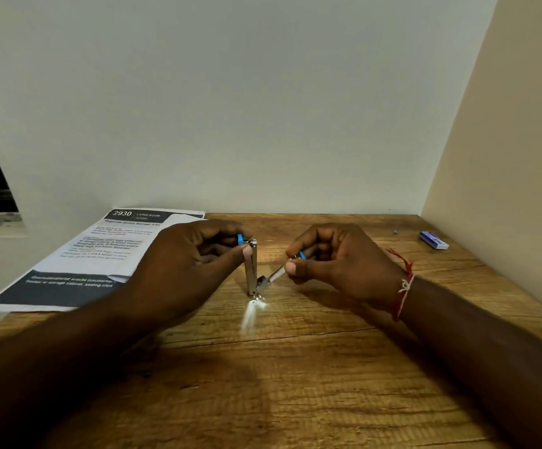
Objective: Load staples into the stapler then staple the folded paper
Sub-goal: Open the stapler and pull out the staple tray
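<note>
A small metal stapler with blue trim is swung wide open at its hinge, just above the middle of the wooden table. My left hand pinches one arm, which stands nearly upright. My right hand pinches the other arm, which slants down to the hinge. A bright glint falls on the table below the hinge; whether staples lie there I cannot tell. The printed paper lies flat at the back left, partly under my left hand. A small blue and white staple box rests at the back right.
A pale wall runs along the table's far edge and another along its right side. A tiny dark speck lies left of the box. A red and white thread band circles my right wrist.
</note>
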